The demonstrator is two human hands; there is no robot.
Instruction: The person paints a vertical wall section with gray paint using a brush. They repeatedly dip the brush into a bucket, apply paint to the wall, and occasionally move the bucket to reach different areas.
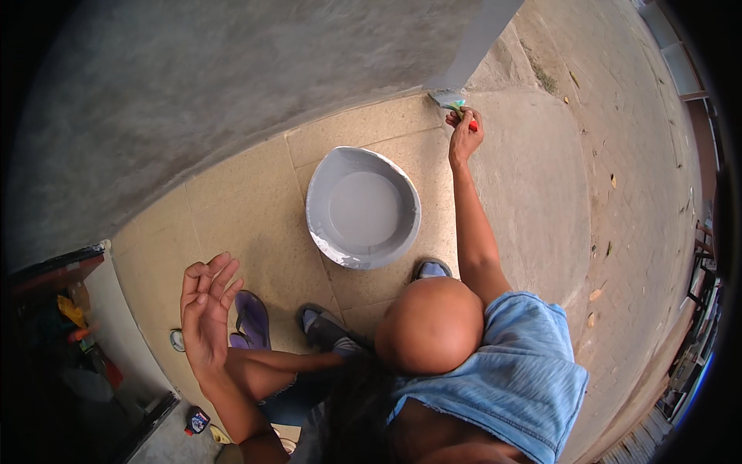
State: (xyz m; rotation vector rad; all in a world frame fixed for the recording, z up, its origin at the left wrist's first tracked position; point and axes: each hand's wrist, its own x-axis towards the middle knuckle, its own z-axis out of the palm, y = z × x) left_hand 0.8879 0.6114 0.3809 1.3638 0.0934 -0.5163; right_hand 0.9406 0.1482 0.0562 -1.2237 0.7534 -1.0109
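Observation:
My right hand [466, 134] is stretched out, gripping the red end of a paintbrush [447, 100]. The brush's grey-coated bristles are at the foot of the grey wall's corner [455, 72], where it meets the floor. Below and left of that hand, a grey plastic basin [364, 207] holds grey paint [365, 209], with pale smears along its rim. My left hand [210, 313] is raised at the lower left, palm up, fingers bent and apart, with nothing in it. Under it on the floor lies a purple flip-flop [252, 319].
Beige floor tiles [243, 232] run along the wall [232, 69]. Right of them is a concrete slab [527, 191], then paving with fallen leaves. A cluttered cabinet [81, 348] stands at left, a dark bottle [197, 420] near it. My sandalled foot [322, 327] is close to the basin.

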